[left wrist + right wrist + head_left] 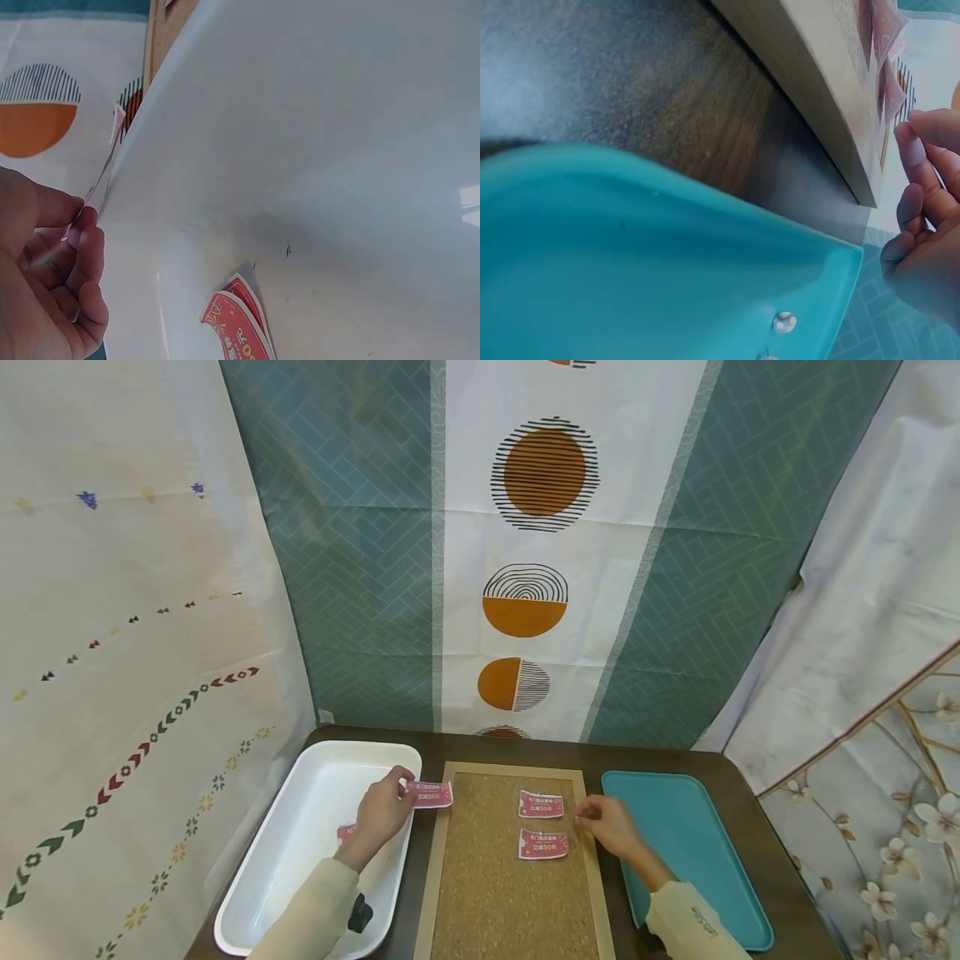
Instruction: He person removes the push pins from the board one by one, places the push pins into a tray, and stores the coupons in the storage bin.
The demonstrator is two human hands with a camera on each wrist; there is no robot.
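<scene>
In the head view my left hand (384,812) pinches a pink coupon card (430,795) by its left end. The card hangs over the white tray's right rim and reaches the corkboard's left frame. Seen from the left wrist, the held card (105,169) is nearly edge-on between thumb and fingers. My right hand (613,828) is just past the corkboard's right frame, its thumb and index fingertips together; whether something small sits between them is hidden. Two more coupon cards, an upper one (541,804) and a lower one (543,845), are on the corkboard (517,902).
The white tray (262,860) at left holds loose coupon cards (240,322). At right lies a teal tray (675,810) with small whitish pieces (784,322) in it. A dark table (465,747) carries everything; patterned cloths hang around.
</scene>
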